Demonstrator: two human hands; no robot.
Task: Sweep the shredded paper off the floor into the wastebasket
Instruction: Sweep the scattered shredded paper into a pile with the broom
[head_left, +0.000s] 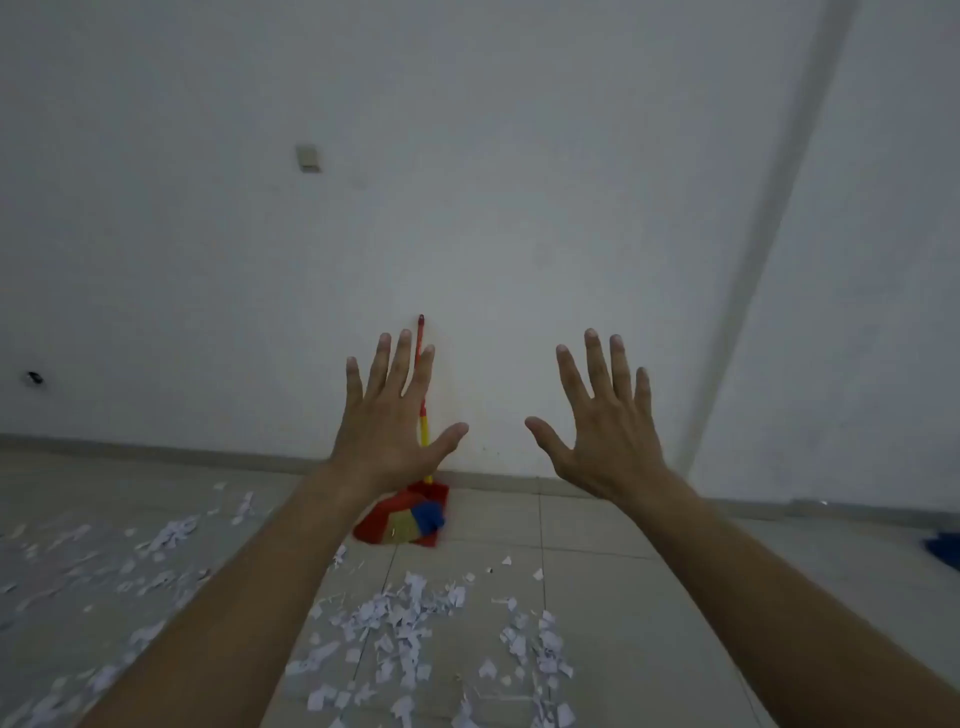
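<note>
Hands up front, left hand (387, 421) and right hand (605, 423), fingers spread, holding nothing. Shredded paper (400, 631) all over the floor (597, 530); broom (415, 512) leans on the wall (467, 182), I think.

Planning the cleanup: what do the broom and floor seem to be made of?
Broom: probably plastic, going by its bright red-and-yellow handle and red, yellow and blue bristles; blur hides the finish. Floor: likely ceramic tile, shown by pale grey squares with thin grout lines and a faint sheen.
</note>
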